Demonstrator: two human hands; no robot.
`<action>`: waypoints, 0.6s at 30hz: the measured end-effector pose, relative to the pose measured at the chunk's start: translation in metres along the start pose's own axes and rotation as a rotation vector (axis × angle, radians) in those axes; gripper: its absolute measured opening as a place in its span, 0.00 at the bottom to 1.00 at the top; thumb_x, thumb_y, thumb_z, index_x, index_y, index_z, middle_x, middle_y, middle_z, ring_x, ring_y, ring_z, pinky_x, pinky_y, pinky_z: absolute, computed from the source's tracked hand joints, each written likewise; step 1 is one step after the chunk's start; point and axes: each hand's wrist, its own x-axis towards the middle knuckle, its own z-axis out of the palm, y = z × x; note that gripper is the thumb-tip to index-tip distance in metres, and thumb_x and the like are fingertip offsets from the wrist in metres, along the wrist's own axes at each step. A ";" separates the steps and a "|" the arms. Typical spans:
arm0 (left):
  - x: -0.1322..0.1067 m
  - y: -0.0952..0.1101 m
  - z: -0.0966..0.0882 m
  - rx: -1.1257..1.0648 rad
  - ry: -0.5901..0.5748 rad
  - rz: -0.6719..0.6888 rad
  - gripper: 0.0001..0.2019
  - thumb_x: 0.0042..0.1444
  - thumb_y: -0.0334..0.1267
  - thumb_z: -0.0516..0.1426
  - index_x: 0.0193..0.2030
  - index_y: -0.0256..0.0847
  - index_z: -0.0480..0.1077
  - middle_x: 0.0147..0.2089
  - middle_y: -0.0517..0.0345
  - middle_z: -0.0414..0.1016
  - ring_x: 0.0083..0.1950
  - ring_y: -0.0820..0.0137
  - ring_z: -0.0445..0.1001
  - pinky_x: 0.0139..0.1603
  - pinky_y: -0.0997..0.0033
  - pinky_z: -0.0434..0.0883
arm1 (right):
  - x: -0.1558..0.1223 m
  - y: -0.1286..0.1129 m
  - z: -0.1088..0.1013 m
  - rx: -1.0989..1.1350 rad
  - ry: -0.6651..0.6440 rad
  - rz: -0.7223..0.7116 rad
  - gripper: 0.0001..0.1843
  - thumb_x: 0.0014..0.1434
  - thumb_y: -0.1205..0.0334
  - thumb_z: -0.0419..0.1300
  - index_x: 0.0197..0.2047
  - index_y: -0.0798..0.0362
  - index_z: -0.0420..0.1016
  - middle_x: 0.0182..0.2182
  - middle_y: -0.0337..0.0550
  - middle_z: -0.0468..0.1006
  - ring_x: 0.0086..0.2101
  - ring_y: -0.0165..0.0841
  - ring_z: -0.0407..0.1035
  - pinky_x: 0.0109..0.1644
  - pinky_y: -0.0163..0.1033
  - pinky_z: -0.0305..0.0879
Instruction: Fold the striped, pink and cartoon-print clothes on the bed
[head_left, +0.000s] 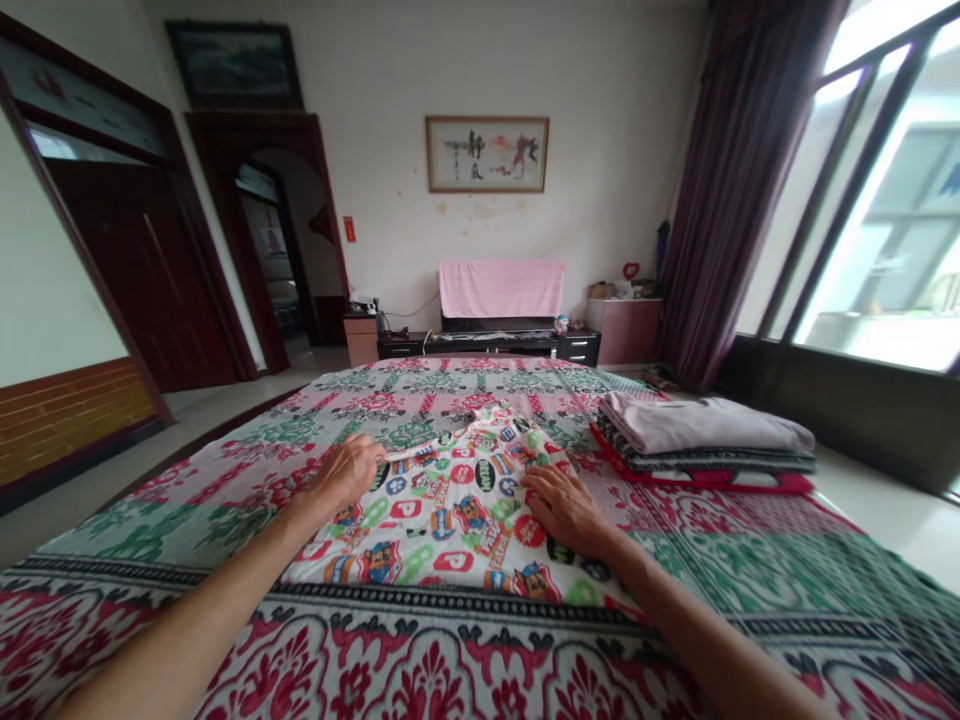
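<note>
A white cartoon-print garment (457, 505) lies spread on the bed, over a red, green and white patterned bedspread (787, 570). My left hand (346, 472) rests on the garment's left edge with its fingers curled, pinching the fabric there. My right hand (564, 508) lies flat on the garment's right side, fingers stretched out and pressed on the cloth. Both forearms reach in from the near edge of the bed.
A stack of folded clothes (701, 440) sits on the bed at the right. Beyond the bed stands a low dark cabinet (487, 345) with a pink cloth (501, 288) draped above it. Dark doors are at the left, windows and a curtain at the right.
</note>
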 end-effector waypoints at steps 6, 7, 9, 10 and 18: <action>-0.031 0.002 0.015 -0.132 -0.010 0.015 0.13 0.54 0.31 0.47 0.34 0.41 0.74 0.33 0.52 0.72 0.37 0.65 0.70 0.41 0.68 0.65 | -0.002 0.000 -0.002 0.030 0.004 -0.015 0.18 0.60 0.62 0.48 0.50 0.51 0.71 0.54 0.47 0.70 0.55 0.40 0.62 0.59 0.51 0.57; -0.033 0.002 0.019 -0.149 -0.007 0.000 0.13 0.55 0.31 0.47 0.34 0.40 0.74 0.34 0.52 0.72 0.37 0.65 0.70 0.41 0.68 0.65 | -0.001 0.000 -0.004 0.050 -0.002 -0.014 0.17 0.59 0.62 0.49 0.49 0.51 0.72 0.53 0.48 0.71 0.53 0.40 0.64 0.58 0.49 0.58; -0.035 0.001 0.024 -0.179 0.005 -0.035 0.14 0.55 0.32 0.47 0.35 0.40 0.74 0.35 0.52 0.72 0.38 0.65 0.70 0.41 0.68 0.65 | 0.006 0.000 -0.010 0.099 -0.003 0.003 0.17 0.57 0.63 0.50 0.46 0.53 0.73 0.49 0.49 0.74 0.49 0.39 0.68 0.54 0.45 0.63; -0.036 0.000 0.025 -0.195 0.008 -0.041 0.14 0.55 0.33 0.47 0.36 0.40 0.74 0.35 0.52 0.72 0.38 0.65 0.70 0.41 0.68 0.65 | 0.012 0.001 -0.014 0.119 0.013 0.019 0.16 0.56 0.63 0.51 0.45 0.54 0.74 0.47 0.49 0.76 0.46 0.38 0.70 0.51 0.43 0.64; -0.036 -0.001 0.025 -0.233 -0.008 -0.040 0.13 0.55 0.32 0.48 0.35 0.40 0.73 0.35 0.53 0.71 0.38 0.67 0.70 0.42 0.69 0.66 | 0.124 0.023 -0.019 0.230 0.182 0.561 0.21 0.48 0.71 0.56 0.47 0.57 0.75 0.39 0.49 0.79 0.38 0.36 0.73 0.45 0.37 0.66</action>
